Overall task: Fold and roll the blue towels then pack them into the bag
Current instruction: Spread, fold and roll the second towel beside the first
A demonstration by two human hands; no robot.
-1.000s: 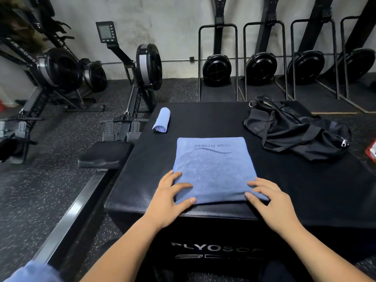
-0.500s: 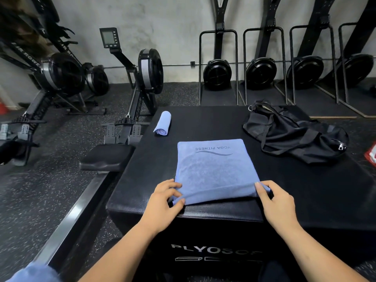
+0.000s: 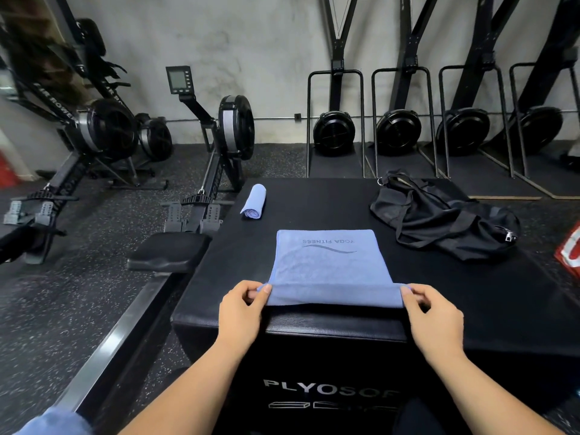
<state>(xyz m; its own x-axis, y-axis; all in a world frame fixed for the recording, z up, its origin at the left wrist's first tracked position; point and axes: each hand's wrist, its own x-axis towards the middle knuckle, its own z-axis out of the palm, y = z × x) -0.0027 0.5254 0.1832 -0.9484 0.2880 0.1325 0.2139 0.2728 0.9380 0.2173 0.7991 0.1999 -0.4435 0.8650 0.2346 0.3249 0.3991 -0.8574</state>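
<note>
Near corners both held. The left grip (image 3: 240, 309) pinches the 7 o'clock corner of the folded blue towel (image 3: 329, 265), thumb on top. The right grip (image 3: 434, 312) pinches the 5 o'clock corner the same way. Towel's 6 o'clock edge lifted off the plyo box (image 3: 470, 293); rest flat mid-box, logo toward 12. The rolled blue towel (image 3: 253, 201) lies at 11 o'clock, apart. The black bag (image 3: 439, 218) slumps at 2 o'clock, apart from both towels.

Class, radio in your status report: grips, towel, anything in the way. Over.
Left grip and right grip pinch near corners of flat blue cloth towel, edge lifted. Rolled blue towel far left, black fabric bag far right. Nothing blocking.
</note>
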